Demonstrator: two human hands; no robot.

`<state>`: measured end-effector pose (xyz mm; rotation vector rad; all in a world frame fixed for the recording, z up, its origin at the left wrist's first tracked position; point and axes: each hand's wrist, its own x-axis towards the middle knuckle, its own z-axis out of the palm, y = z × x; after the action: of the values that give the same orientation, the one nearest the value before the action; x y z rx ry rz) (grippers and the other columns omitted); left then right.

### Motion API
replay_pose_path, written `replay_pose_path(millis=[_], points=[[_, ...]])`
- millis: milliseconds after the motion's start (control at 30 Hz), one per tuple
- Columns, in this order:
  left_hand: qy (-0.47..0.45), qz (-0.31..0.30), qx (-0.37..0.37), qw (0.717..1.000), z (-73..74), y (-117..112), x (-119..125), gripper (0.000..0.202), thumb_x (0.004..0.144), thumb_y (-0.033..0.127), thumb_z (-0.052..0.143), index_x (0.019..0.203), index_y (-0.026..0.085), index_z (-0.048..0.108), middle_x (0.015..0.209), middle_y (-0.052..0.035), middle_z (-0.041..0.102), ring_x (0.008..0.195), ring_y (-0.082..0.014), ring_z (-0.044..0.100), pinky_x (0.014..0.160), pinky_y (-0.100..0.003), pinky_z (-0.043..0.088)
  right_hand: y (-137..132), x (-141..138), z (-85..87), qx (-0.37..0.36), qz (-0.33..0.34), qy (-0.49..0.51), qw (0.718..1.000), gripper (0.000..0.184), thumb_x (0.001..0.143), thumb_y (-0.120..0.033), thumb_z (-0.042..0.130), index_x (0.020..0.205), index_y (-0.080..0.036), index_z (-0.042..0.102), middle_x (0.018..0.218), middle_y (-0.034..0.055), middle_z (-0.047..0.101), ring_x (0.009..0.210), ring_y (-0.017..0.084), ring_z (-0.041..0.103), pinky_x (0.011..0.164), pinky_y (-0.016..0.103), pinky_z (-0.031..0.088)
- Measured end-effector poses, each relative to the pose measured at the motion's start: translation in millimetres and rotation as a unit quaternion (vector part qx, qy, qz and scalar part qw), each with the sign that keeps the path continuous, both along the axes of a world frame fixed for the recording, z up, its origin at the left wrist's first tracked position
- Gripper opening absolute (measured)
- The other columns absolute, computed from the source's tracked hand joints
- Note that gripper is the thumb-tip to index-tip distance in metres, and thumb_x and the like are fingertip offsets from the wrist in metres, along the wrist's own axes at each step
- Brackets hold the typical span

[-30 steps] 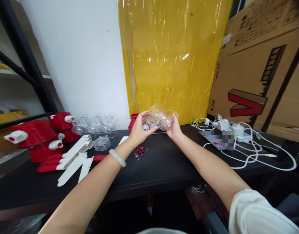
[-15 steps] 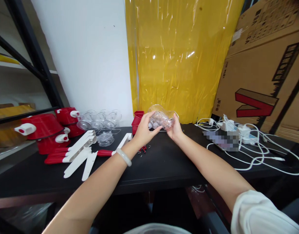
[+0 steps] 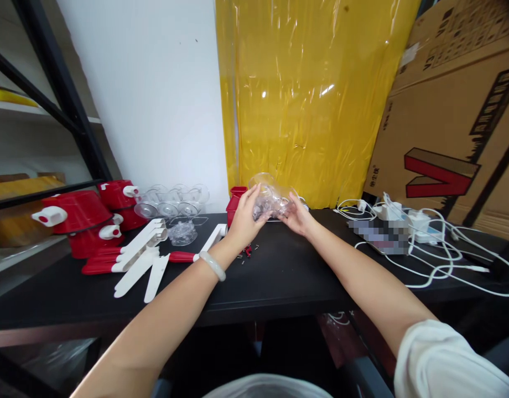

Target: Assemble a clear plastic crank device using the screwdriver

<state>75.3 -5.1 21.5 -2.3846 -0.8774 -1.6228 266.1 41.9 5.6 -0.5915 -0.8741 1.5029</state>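
Note:
A clear, rounded plastic piece [image 3: 266, 190] is held up above the black table between both hands; its exact kind is hard to make out. On its left side, my left hand [image 3: 247, 214] is closed, thumb toward the middle. My right hand [image 3: 296, 216] grips it from the right with bent fingers. Behind my left hand stands a red plastic part [image 3: 234, 202], partly covered. Small red parts and screws [image 3: 248, 251] lie on the table below my hands. Left of my forearm is a white and red handle [image 3: 213, 240].
Red housings with white knobs [image 3: 82, 207] stand at the left, beside clear plastic cups [image 3: 169, 202], a clear piece [image 3: 182, 233] and white, red-ended handles [image 3: 134, 249]. Tangled white cables [image 3: 441, 265] and a phone [image 3: 379, 236] lie right. A cardboard box [image 3: 441, 121] leans behind.
The clear plastic piece has turned a little in my hands, and my right-hand fingers have shifted on it. The whole view has moved slightly.

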Motion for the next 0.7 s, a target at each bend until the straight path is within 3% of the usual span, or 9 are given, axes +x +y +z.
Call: replay_pose_path(millis=[100, 267, 400, 500, 700], points=[[0.027, 0.002, -0.002, 1.000, 0.5, 3.1, -3.9, 0.056, 0.092, 0.035, 0.057, 0.144, 0.025, 0.040, 0.153, -0.0147, 0.033, 0.142, -0.0275, 0.035, 0.116, -0.050, 0.032, 1.3, 5.6, -1.7, 0.006, 0.055, -0.032, 0.998, 0.028, 0.085, -0.050, 0.061, 0.093, -0.023, 0.063, 0.092, 0.0040, 0.073, 0.086, 0.019, 0.070, 0.078, 0.033, 0.056], [0.075, -0.018, -0.015, 0.997, 4.2, 0.8, -11.6, 0.046, 0.092, 0.034, 0.055, 0.137, 0.025, 0.047, 0.152, -0.0146, 0.033, 0.141, -0.0287, 0.035, 0.116, -0.053, 0.032, 6.4, 24.3, -5.1, 0.010, 0.115, -0.099, 0.988, 0.032, 0.082, -0.048, 0.065, 0.101, -0.023, 0.063, 0.092, 0.0054, 0.074, 0.090, 0.020, 0.071, 0.084, 0.038, 0.054], [0.111, -0.064, -0.017, 0.992, 9.7, -6.7, -16.9, 0.043, 0.091, 0.027, 0.056, 0.133, 0.025, 0.051, 0.150, -0.0139, 0.034, 0.141, -0.0289, 0.035, 0.115, -0.055, 0.033, 5.1, 43.2, -3.9, 0.027, 0.144, -0.136, 0.980, 0.061, 0.071, -0.037, 0.078, 0.127, -0.034, 0.052, 0.102, 0.0034, 0.074, 0.089, 0.020, 0.072, 0.082, 0.042, 0.055], [0.132, -0.098, -0.023, 0.986, 13.6, -10.1, -20.1, 0.042, 0.089, 0.023, 0.059, 0.130, 0.027, 0.054, 0.151, -0.0122, 0.034, 0.141, -0.0287, 0.036, 0.115, -0.056, 0.033, 2.9, 51.9, -2.7, 0.053, 0.163, -0.157, 0.973, 0.075, 0.067, -0.026, 0.082, 0.133, -0.038, 0.048, 0.103, 0.0016, 0.073, 0.087, 0.018, 0.072, 0.079, 0.039, 0.057], [0.126, -0.124, -0.050, 0.983, 22.4, -10.7, -27.9, 0.037, 0.087, 0.026, 0.062, 0.124, 0.026, 0.059, 0.146, -0.0121, 0.044, 0.138, -0.0277, 0.041, 0.114, -0.055, 0.035, 5.8, 54.7, -5.2, 0.103, 0.229, -0.237, 0.938, 0.058, 0.065, -0.019, 0.084, 0.118, -0.022, 0.061, 0.107, 0.0072, 0.072, 0.096, 0.020, 0.071, 0.085, 0.039, 0.056]])
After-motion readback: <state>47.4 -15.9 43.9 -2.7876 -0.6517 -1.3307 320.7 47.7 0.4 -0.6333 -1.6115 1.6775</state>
